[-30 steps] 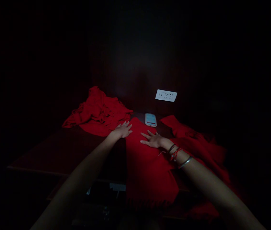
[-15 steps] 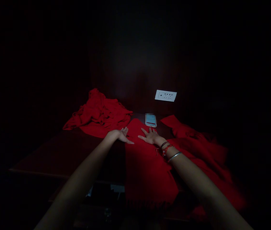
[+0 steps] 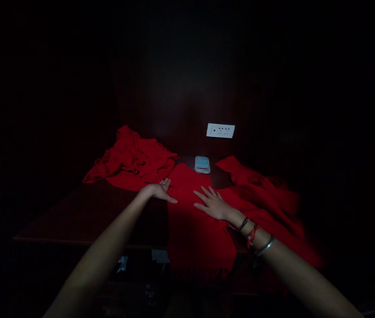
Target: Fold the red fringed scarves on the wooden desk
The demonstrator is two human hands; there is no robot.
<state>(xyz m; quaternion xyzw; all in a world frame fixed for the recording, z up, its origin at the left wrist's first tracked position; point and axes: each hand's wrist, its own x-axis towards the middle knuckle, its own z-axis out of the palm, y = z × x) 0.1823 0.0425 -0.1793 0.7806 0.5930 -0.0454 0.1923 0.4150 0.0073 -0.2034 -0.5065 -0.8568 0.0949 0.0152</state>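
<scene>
Smooth outward with light, even pressure, left hand (image 3: 161,191) at the left edge of the scarf (image 3: 190,234) and right hand (image 3: 213,206) spread upon it, apart and gripping nothing, minding the fringe (image 3: 200,273) draped over the near edge of the table (image 3: 74,216).

Very dim; edges near-black (centre faintly lit).

Two grips are counted, a left grip (image 3: 160,191) and a right grip (image 3: 213,206). Three areas of red cloth (image 3: 187,221) are seen: one left heap (image 3: 134,154), one fringed middle length (image 3: 200,247) and one right heap (image 3: 270,198); how many separate cloths these make cannot be told. One phone (image 3: 202,164), one socket plate (image 3: 221,130), one worktop (image 3: 74,218) and three bracelets (image 3: 265,246) are also counted.
</scene>
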